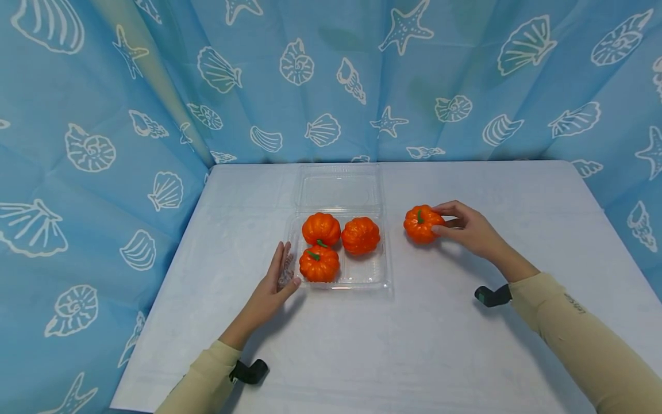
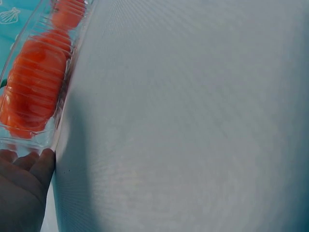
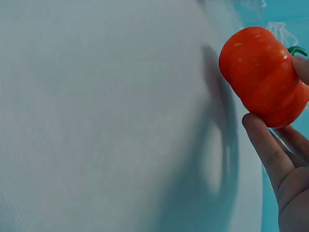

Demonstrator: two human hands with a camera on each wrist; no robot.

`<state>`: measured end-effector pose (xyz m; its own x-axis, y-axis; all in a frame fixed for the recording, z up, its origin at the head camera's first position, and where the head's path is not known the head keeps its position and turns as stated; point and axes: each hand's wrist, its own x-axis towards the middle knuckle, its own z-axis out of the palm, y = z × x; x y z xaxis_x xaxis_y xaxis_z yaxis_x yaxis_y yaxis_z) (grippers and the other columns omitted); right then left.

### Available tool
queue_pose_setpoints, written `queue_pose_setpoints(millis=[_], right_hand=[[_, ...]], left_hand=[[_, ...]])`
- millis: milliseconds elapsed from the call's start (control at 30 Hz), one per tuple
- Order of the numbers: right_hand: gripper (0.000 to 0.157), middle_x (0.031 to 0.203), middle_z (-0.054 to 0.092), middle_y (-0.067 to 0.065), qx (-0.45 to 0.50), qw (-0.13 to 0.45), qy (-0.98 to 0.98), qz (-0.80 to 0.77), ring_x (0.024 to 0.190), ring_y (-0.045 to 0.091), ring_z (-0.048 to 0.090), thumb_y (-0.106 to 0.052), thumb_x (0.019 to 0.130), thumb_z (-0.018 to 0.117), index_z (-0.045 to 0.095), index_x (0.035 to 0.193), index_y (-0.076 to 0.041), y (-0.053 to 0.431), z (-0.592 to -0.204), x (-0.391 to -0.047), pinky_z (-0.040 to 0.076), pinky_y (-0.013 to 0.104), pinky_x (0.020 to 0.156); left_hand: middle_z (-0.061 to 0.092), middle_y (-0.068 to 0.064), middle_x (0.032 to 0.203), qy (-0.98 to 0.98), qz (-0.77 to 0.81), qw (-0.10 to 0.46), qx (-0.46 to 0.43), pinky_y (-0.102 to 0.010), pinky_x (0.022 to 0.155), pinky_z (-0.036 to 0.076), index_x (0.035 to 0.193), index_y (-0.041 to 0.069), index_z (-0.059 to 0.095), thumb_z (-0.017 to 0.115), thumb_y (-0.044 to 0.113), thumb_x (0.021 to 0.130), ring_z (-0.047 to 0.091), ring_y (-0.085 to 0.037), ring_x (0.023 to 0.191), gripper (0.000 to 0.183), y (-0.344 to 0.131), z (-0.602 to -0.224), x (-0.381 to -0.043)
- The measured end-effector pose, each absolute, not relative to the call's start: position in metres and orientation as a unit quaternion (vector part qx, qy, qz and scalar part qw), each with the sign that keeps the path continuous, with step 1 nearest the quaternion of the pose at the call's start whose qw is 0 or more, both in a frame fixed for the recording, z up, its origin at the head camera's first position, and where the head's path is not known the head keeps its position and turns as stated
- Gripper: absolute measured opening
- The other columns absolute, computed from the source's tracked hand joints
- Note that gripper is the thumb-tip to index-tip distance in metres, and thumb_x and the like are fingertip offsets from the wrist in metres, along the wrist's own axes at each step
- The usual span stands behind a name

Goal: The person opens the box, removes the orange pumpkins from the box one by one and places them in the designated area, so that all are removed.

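Toward three o'clock from the clear tray (image 1: pixel 364 272), over the white table (image 1: pixel 439 351), we see the right hand (image 1: pixel 469 231) pinching an orange held pumpkin (image 1: pixel 420 225) between its thumb and fingers, gripping it from that pumpkin's own three o'clock side with the green stem (image 1: pixel 420 217) left uncovered. By the shadow in the right wrist view, we would say it is lifted off the cloth, though we cannot be sure how high. Inside the tray sit three more: the first pumpkin (image 1: pixel 320 227) at ten o'clock, the second pumpkin (image 1: pixel 361 234) at one o'clock and the third pumpkin (image 1: pixel 319 265) at eight o'clock, while the lid (image 1: pixel 338 190) lies folded back at twelve. The left hand (image 1: pixel 269 287) grasps nothing that we can make out; its fingers lie fairly straight along the tray's outer wall at eight o'clock (a steadying touch, we suppose). We judge the step in hand to be bringing the last pumpkin across to join the others. The next move calls for carrying it toward nine o'clock, clearing the near side wall, and lowering it into the bare corner at about five o'clock without nudging its neighbours, the left hand meanwhile bracing the light plastic against any slide.
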<state>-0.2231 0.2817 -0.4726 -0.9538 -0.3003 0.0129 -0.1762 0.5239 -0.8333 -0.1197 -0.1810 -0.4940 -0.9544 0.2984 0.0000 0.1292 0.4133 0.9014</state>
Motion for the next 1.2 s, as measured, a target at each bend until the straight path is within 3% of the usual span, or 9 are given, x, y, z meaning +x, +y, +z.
queue_pose_setpoints(millis=[267,400,533,733,1200], right_hand=[[0.050,0.148,0.049,0.019,-0.110,0.066,0.880,-0.457,0.132,0.038,0.050,-0.023,0.100,0.067,0.050,0.144,-0.006,0.286,-0.480,-0.229,0.045,0.009,0.093],[0.052,0.149,0.049,0.019,-0.100,0.063,0.886,-0.448,0.133,0.038,0.050,-0.030,0.101,0.065,0.051,0.146,-0.008,0.285,-0.479,-0.229,0.048,0.034,0.106],[0.055,0.150,0.048,0.019,-0.079,0.068,0.890,-0.444,0.132,0.039,0.051,-0.039,0.101,0.064,0.050,0.146,-0.011,0.284,-0.478,-0.229,0.046,0.053,0.106],[0.059,0.154,0.044,0.022,-0.053,0.081,0.889,-0.448,0.133,0.045,0.049,-0.045,0.099,0.064,0.049,0.146,-0.012,0.287,-0.481,-0.230,0.047,0.056,0.104],[0.057,0.153,0.045,0.024,-0.064,0.087,0.880,-0.463,0.135,0.045,0.048,-0.041,0.100,0.064,0.048,0.145,-0.010,0.283,-0.486,-0.231,0.047,0.055,0.102]], left_hand=[[0.011,-0.001,0.171,0.837,0.527,0.082,0.122,-0.054,0.120,0.023,0.165,0.014,-0.004,0.063,0.018,0.102,0.015,-0.023,0.155,0.092,-0.180,-0.493,-0.119],[0.011,-0.001,0.171,0.837,0.527,0.080,0.124,-0.053,0.120,0.023,0.165,0.013,-0.004,0.063,0.018,0.102,0.015,-0.023,0.155,0.092,-0.180,-0.492,-0.119],[0.011,-0.002,0.171,0.836,0.528,0.079,0.127,-0.053,0.121,0.021,0.165,0.013,-0.004,0.063,0.017,0.102,0.016,-0.023,0.155,0.092,-0.180,-0.493,-0.119],[0.012,-0.002,0.171,0.837,0.527,0.079,0.126,-0.053,0.120,0.022,0.165,0.014,-0.004,0.063,0.018,0.102,0.017,-0.023,0.155,0.092,-0.181,-0.493,-0.119],[0.011,-0.003,0.171,0.835,0.528,0.079,0.131,-0.053,0.120,0.023,0.164,0.012,-0.004,0.063,0.017,0.102,0.018,-0.024,0.155,0.092,-0.181,-0.494,-0.120]])
